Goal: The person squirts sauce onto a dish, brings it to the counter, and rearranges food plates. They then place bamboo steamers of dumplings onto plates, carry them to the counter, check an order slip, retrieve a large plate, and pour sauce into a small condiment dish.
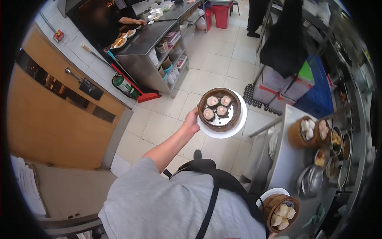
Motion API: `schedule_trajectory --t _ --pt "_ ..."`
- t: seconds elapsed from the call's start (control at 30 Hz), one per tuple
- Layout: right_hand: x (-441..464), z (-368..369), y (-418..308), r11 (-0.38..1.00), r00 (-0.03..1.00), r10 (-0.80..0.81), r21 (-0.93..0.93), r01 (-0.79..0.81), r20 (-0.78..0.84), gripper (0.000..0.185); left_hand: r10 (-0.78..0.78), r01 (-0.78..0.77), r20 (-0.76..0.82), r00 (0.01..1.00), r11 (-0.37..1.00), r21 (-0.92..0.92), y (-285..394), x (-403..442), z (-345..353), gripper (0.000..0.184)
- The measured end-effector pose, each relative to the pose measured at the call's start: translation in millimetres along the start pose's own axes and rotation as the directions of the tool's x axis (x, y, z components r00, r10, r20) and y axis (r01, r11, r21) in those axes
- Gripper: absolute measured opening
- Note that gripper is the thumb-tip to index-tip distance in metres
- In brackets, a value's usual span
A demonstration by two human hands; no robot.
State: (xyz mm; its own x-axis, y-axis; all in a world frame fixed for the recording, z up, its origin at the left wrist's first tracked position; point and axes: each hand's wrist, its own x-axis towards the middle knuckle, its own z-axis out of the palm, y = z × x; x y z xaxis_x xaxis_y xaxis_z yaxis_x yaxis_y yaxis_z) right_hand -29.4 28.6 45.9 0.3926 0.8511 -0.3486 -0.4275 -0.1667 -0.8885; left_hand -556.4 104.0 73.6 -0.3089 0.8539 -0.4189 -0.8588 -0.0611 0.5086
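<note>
My left hand [192, 120] grips the edge of a white plate [234, 132] out in front of me. On that plate sits a round bamboo steamer [202, 119] with several shumai dumplings [213, 102] on its perforated liner. Low on the right, close to my side, a second white plate [274, 191] carries another bamboo steamer [271, 204] filled with several pale dumplings [283, 217]. Only a sliver of my right hand [273, 236] shows below this steamer, apparently supporting it; most of its fingers are hidden.
At right, a steel counter [284, 171] bears bamboo steamers [298, 133] and metal bowls [312, 181]. A wooden door [51, 119] is at left. Ahead, a person [101, 24] stands behind a steel worktable [153, 38]. A red dustpan [149, 96] lies on the tiled floor [195, 79].
</note>
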Motion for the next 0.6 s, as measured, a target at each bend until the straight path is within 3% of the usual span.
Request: schedule_trajectory --t 0.23,0.33,0.37,0.5,0.6 --pt "3.4 206.4 50.9 0.991 0.958 0.098 0.058 -0.118 0.270 0.037 0.113 -0.112 0.027 0.993 0.993 -0.036 152.1 64.9 -71.3 0.033" --pt "16.3 299.8 74.0 0.979 0.912 0.146 0.075 -0.188 0.383 0.037 0.145 -0.154 -0.105 0.984 0.984 -0.085 208.3 89.2 -99.7 0.039" --pt "23.9 333.6 82.3 0.975 0.893 0.156 0.079 -0.208 0.423 0.037 0.221 -0.229 -0.087 0.971 0.969 -0.098 225.2 94.8 -107.6 0.035" --pt "70.1 478.5 117.7 0.956 0.807 0.199 0.070 -0.284 0.556 0.037 0.262 -0.285 -0.144 0.954 0.945 -0.163 294.4 132.2 -143.3 0.036" --pt "117.2 600.9 154.1 0.939 0.724 0.219 0.059 -0.338 0.654 0.037 0.418 -0.452 -0.230 0.879 0.885 -0.117 345.4 151.0 -148.3 0.038"
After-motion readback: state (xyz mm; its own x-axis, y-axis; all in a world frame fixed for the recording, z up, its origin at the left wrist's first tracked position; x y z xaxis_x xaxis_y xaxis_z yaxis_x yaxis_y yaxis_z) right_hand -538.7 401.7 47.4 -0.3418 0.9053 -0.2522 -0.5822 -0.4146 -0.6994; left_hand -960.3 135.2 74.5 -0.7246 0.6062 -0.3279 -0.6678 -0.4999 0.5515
